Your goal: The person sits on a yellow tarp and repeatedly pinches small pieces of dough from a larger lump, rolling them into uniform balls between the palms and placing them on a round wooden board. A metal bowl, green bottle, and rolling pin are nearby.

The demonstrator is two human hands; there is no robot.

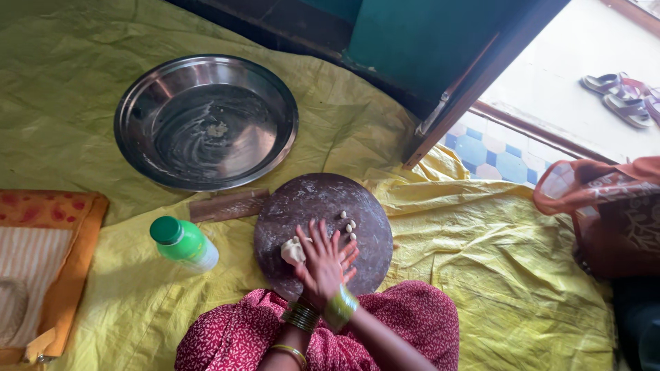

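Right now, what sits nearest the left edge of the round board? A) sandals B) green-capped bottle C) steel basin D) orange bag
B: the green-capped bottle lies on the yellow sheet just left of the round board, beside the wooden rolling pin.

Both hands, left hand (317,257) over right hand (337,264), press dough (292,251) on a round board (323,206).

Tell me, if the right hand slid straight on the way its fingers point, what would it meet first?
Probably the small dough pieces just beyond the right hand, on the round board. The hand lies over the left hand, fingers toward the board's far edge. Past that comes yellow sheet.
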